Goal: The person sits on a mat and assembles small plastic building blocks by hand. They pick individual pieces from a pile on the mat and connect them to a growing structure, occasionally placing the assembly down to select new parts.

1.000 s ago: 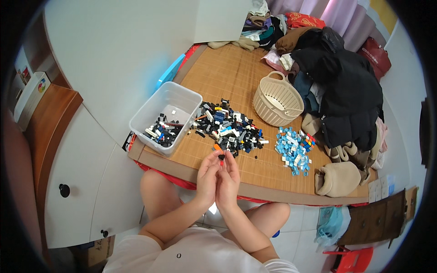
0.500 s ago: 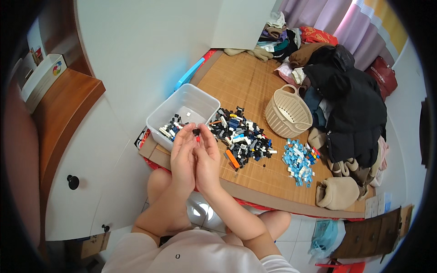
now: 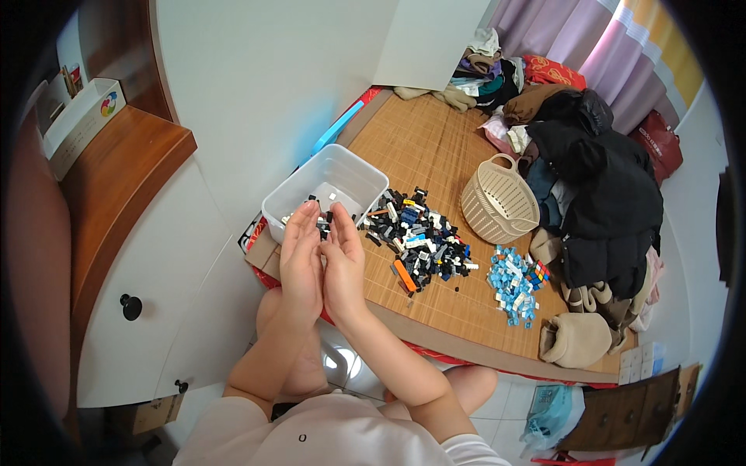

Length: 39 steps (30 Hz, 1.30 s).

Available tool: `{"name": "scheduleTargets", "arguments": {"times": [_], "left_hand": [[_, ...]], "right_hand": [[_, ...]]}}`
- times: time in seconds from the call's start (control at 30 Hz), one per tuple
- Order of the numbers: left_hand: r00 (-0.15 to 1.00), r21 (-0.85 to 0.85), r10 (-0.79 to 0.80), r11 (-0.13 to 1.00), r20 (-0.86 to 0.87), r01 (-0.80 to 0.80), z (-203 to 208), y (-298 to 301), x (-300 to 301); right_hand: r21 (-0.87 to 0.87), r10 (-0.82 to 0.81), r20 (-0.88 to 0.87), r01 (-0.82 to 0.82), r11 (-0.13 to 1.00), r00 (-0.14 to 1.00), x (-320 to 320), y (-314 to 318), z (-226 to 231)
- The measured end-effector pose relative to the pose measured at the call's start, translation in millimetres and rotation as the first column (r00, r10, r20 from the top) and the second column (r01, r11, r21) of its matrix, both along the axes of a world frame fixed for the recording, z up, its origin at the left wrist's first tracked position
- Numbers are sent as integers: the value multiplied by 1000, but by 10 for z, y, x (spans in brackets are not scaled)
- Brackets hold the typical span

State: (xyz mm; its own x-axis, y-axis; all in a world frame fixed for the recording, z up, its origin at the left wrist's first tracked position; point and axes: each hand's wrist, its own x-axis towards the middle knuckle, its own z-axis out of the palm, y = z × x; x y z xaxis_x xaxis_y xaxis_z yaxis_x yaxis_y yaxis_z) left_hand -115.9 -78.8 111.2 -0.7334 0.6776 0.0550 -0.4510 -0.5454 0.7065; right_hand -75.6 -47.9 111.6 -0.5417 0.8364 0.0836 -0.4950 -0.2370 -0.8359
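Observation:
Side by side over the near wall of a clear plastic box point(image 3: 363, 168), my left hand point(image 3: 301, 256) and my right hand point(image 3: 343, 260) make a cup. Their heels touch, and the stretched-out fingers stand apart at the tips. Dark and white building bricks point(image 3: 323, 223) show in the gap between the fingers; whether any rest in my palms I cannot tell. More bricks lie in the box, partly covered by my hands. Just right of the box spreads a heap of mixed black, white and grey bricks point(image 3: 423, 241), with a long orange brick point(image 3: 404, 276) at its near edge.
Light-blue bricks point(image 3: 509, 287) form a smaller pile beside a colourful puzzle cube point(image 3: 538, 273). A beige basket point(image 3: 497, 203) stands behind them on the bamboo mat point(image 3: 420, 140). Clothes, including a black jacket point(image 3: 602, 194), fill the right side. At left is a white cabinet point(image 3: 194, 256).
My hands have parted at the fingertips. The black and red pieces that showed between them no longer appear there as before. The whole view has shifted slightly.

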Motion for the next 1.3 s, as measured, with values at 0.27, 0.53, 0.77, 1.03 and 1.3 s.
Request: {"name": "scheduleTargets", "arguments": {"times": [0.27,0.53,0.77,1.03,1.3], "left_hand": [[998,27,-48,998,-34,49,29,-2,70],[997,77,-76,994,17,74,18,10,138],[977,32,-214,976,5,214,-148,83,479],[881,-192,-449,861,151,471,-625,195,925],[839,-255,-463,807,287,533,-985,251,1061]], "right_hand": [[-68,82,-85,-88,994,993,57,-1,-21],[-86,59,-140,-72,994,988,143,6,-37],[-136,-86,-116,70,988,990,520,28,-194],[-183,-325,96,338,923,941,1345,119,-787],[-247,-375,244,431,868,894,1771,191,-999]]}}
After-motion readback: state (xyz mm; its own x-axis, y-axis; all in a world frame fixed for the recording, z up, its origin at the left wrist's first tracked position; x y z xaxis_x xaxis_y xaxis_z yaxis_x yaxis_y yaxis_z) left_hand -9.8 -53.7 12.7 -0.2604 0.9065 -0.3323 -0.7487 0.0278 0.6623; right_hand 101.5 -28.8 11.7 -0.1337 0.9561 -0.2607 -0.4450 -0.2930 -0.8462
